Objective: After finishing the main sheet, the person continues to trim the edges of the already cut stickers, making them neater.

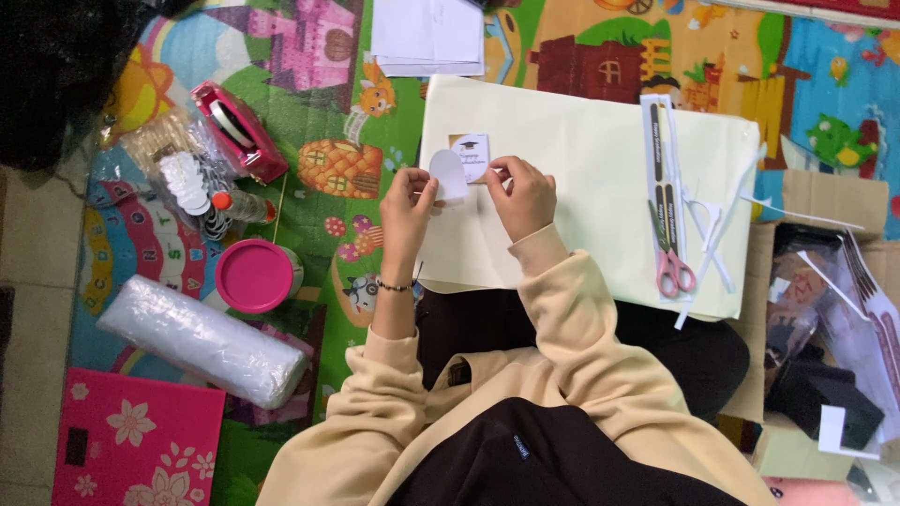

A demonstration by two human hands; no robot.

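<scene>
Cream sleeves (562, 319) end in hands (466, 197) pinching a seemingly paper cutout (449, 174).

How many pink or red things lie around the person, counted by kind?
Pink round lid: 1
Pink tape dispenser: 1
Pink flowered box: 1
Pink-handled scissors: 1
Total: 4
Both hands, left hand and right hand, hold a white paper cutout, which is not counted.

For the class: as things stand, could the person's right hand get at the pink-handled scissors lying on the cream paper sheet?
Probably yes. The scissors lie in the open on the cream sheet, on the right hand's side, with only paper strips beside them. That hand would first need to release the small cutout it is pinching.
</scene>
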